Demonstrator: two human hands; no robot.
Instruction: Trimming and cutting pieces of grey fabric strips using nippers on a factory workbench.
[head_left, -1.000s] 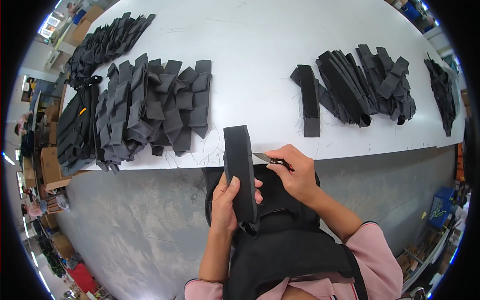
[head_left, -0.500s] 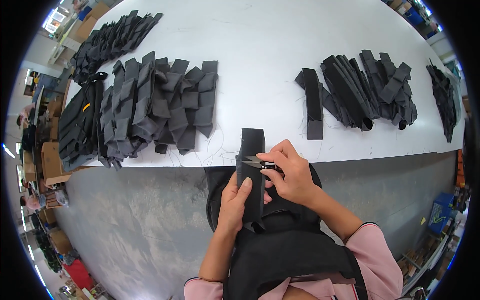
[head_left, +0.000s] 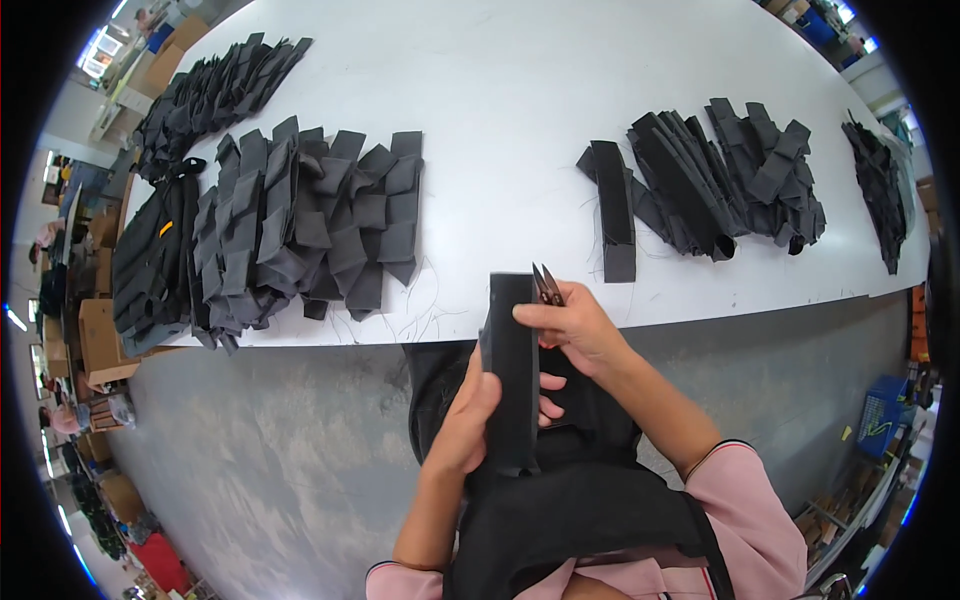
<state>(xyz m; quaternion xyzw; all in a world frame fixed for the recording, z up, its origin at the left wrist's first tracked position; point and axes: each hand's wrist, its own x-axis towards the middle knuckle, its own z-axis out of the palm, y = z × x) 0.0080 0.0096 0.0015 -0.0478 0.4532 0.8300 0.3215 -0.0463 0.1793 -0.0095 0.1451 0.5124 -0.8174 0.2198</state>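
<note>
White table carries piles of black fabric pieces. I grip a black strip with my left hand; my right hand pinches small snips.

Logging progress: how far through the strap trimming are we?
Likely done: the large overlapped pile of black straps at left. In hand: left hand holds one black strap; right hand holds thread snips at its top. Probably left: the smaller pile at right.

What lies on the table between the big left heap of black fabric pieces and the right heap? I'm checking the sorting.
In the head view, between the left heap of black fabric pieces and the right heap, the white table shows only thin loose threads.
</note>
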